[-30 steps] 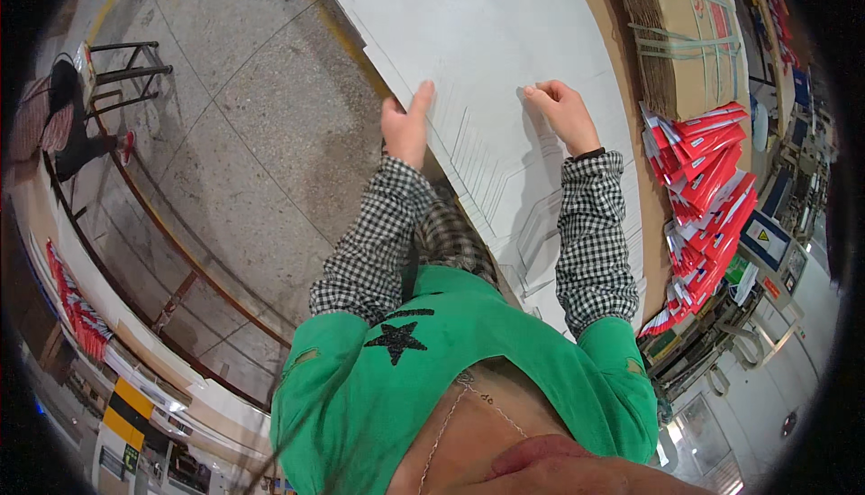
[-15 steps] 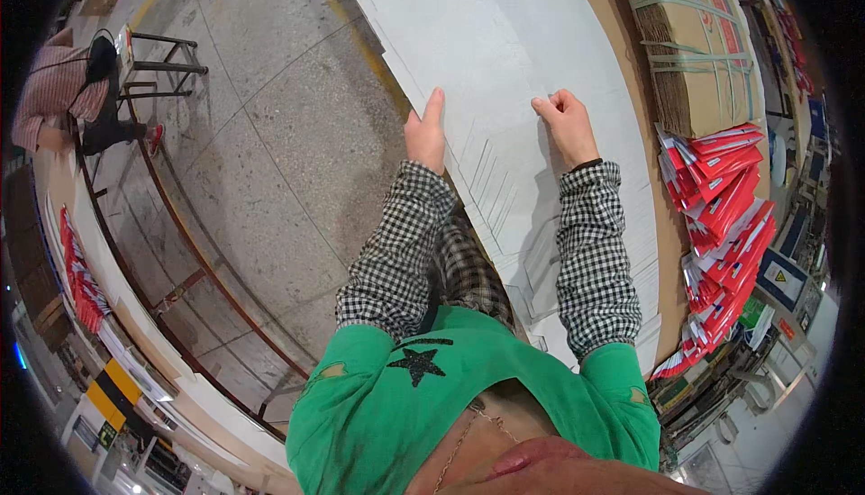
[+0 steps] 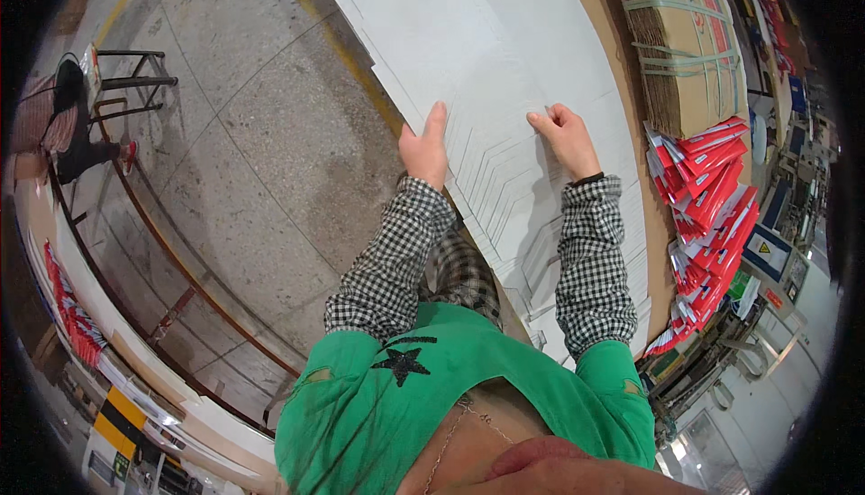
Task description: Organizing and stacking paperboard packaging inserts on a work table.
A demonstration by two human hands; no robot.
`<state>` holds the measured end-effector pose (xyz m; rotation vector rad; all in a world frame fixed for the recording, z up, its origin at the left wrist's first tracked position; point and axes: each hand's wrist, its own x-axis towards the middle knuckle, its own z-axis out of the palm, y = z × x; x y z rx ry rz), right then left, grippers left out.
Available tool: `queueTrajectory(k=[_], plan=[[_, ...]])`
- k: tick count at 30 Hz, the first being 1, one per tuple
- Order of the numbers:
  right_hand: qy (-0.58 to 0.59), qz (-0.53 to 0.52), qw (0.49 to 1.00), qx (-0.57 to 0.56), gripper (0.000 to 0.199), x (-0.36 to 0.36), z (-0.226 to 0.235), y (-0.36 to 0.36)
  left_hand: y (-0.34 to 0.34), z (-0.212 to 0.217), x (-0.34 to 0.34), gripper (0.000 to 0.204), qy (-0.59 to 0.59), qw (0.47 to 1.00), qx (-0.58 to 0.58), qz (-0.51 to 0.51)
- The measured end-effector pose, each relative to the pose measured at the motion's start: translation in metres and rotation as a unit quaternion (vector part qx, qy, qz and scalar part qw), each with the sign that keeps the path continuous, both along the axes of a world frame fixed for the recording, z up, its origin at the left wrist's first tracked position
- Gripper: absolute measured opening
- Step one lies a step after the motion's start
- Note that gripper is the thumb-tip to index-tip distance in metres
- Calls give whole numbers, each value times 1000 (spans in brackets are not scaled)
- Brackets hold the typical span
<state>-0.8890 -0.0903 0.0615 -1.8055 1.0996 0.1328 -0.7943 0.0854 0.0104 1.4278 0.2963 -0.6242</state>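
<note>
Thin white card sheets lie overlapped in a long run on the table in front of me, their stepped, angled edges showing between my wrists. My left hand is closed over the left border of the sheets, thumb on top and fingers out of sight below. On the sheets' upper face, my right hand is closed, with thumb and forefinger bent into a pinch. Whatever lies between those fingertips is too small to make out. Both forearms wear black-and-white checked sleeves.
Right of the sheets stand a strapped bundle of brown cardboard and a fanned pile of red-and-white packets. Grey floor lies to the left, with a black-framed stool and a seated person. Another table edge curves along the left.
The whole view has shifted a little, so the surroundings sit further left. Both hands stay at the sheets in nearly the same pose, and more stepped sheet edges show between them.
</note>
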Motion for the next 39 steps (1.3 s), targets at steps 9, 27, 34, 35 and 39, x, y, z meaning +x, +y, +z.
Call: queueTrajectory(k=[9,27,34,35,39], plan=[[-51,7,999,8,35,-6,-2,4,-3,8,-1,51,-15,1000,4,22],[-63,0,997,36,31,-16,-5,4,-4,-6,1,50,-18,999,-25,37],[-49,21,999,10,32,-17,-7,2,-4,-8,1,55,-49,998,-17,44],[-50,23,998,11,32,-18,-5,3,-3,-7,0,55,-51,998,-16,46],[-13,22,1000,-4,30,-27,1,2,2,-15,-3,65,-91,993,72,-2]])
